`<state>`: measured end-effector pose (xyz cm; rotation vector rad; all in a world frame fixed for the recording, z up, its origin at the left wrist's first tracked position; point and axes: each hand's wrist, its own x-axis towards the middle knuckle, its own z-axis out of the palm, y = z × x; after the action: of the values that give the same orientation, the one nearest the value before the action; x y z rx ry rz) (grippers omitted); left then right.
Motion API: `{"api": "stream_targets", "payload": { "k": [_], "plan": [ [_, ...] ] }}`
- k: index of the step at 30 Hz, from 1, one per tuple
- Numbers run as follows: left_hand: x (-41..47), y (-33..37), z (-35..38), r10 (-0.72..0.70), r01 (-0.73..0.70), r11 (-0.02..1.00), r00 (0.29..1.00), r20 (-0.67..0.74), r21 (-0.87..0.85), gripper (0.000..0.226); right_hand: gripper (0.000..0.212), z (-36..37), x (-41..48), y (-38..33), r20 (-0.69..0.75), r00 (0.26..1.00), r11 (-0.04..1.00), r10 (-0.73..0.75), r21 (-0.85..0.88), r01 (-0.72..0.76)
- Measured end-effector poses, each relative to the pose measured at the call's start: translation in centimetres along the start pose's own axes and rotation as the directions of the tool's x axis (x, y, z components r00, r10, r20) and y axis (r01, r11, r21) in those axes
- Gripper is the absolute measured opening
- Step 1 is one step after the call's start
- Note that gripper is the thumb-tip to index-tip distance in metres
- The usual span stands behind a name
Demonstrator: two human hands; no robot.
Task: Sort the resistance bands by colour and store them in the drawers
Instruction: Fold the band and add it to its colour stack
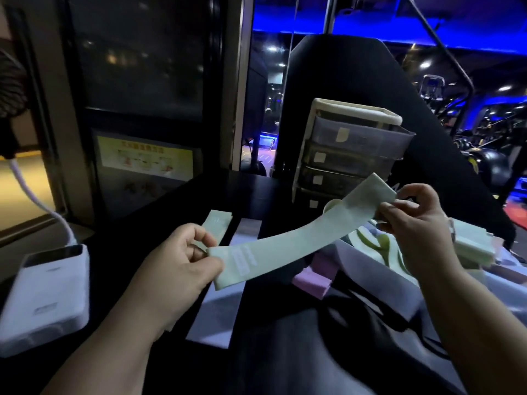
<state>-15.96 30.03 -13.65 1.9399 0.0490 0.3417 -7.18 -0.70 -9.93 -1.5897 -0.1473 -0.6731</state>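
A dim gym lit in blue is seen behind, with dark machines blurred at the far right. The foreground is filled by a black table [256,192]. At its far edge a drawer unit [339,166] stands upright, with four smoky drawers stacked in a pale frame, each marked with a small pale label. The top drawer [379,135] is drawn out toward the right and the other three are pushed in (their contents cannot be made out).

A green band [299,238] is held in the air above the table, just in front of the unit. It is stretched flat between both hands and slopes up from lower left to upper right. Its lower end is pinched by the left hand [176,269], thumb on top and fingers curled beneath. Its upper end is pinched between the thumb and fingertips of the right hand [416,223]. White print is seen on the band near the left hand.

A folded band [217,228], also green, lies on the table beyond the left hand. Just to its right a long lilac band [216,315] is laid flat. A pink band [313,277] lies beneath the held one. A green stack [473,243] is seen behind the right wrist, resting on a pale heap whose make cannot be told. A white power bank [45,295] lies at the left edge, with a white cable [37,201] running up from it. A yellow notice [145,155] is fixed to the dark panel behind the table
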Motion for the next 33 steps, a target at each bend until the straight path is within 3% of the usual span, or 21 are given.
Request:
{"api": "stream_targets", "payload": {
  "k": [6, 14, 16, 20, 27, 33],
  "plan": [
    [-0.2, -1.4, -2.0, 0.050, -0.039, 0.991, 0.995, -0.081, 0.129, 0.012, 0.032, 5.5, 0.5, 1.1, 0.034, 0.999, 0.991, 0.008, -0.136, -0.003],
    [-1.3, -2.5, -5.2, 0.042, -0.004, 0.955, 0.992, -0.122, 0.297, 0.011, 0.021, 13.4, 1.1, 3.4, 0.101, 0.989, 0.980, 0.112, -0.178, -0.092],
    [-1.6, -2.7, -5.9, 0.021, 0.014, 0.956, 0.993, -0.116, 0.295, 0.011, 0.019, 15.2, 0.9, 3.9, 0.150, 0.980, 0.976, 0.133, -0.191, -0.103],
    [-2.2, -3.0, -6.8, -0.011, 0.037, 0.955, 0.996, -0.089, 0.294, 0.011, 0.034, 18.2, 0.7, 4.5, 0.222, 0.965, 0.965, 0.140, -0.247, -0.083],
    [-2.9, -2.3, -6.7, -0.019, 0.029, 0.868, 0.999, -0.025, 0.495, 0.014, 0.033, 22.0, 0.8, 6.3, 0.295, 0.937, 0.946, 0.185, -0.312, -0.089],
    [-3.3, -2.6, -6.3, 0.008, 0.008, 0.873, 0.999, -0.031, 0.488, 0.020, 0.034, 24.0, 0.3, 7.7, 0.350, 0.921, 0.929, 0.170, -0.368, -0.031]
  ]
}}
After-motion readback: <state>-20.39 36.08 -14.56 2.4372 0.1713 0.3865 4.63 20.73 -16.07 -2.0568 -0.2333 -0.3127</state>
